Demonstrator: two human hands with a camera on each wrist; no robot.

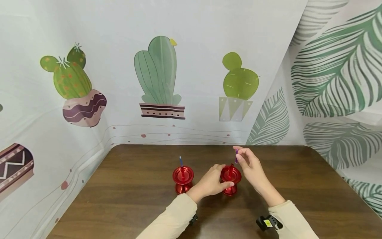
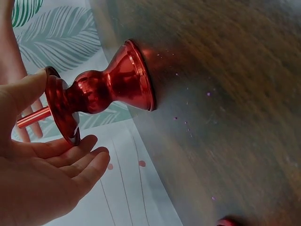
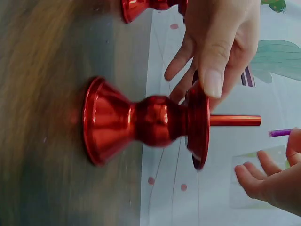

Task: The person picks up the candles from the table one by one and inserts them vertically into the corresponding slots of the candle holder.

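My left hand (image 1: 210, 182) grips the dish rim of a shiny red candle holder (image 1: 229, 191), thumb on the near side and fingers behind. The holder stands upright on the table; a thin red tube (image 3: 235, 120) rises from its dish. Between thumb and fingertips, my right hand (image 1: 253, 169) pinches a small purple candle (image 1: 236, 156). In the right wrist view the candle's lower end (image 3: 273, 133) is just above the tube top, apart from it. To the left stands a matching red candle holder (image 1: 183, 176) with a blue candle (image 1: 180, 161) upright in its tube.
Both holders stand on a dark brown wooden table (image 1: 131, 192). Purple crumbs (image 2: 209, 94) lie on it near the gripped holder's base. Behind the table hangs a white cloth (image 1: 200, 66) printed with cacti and leaves.
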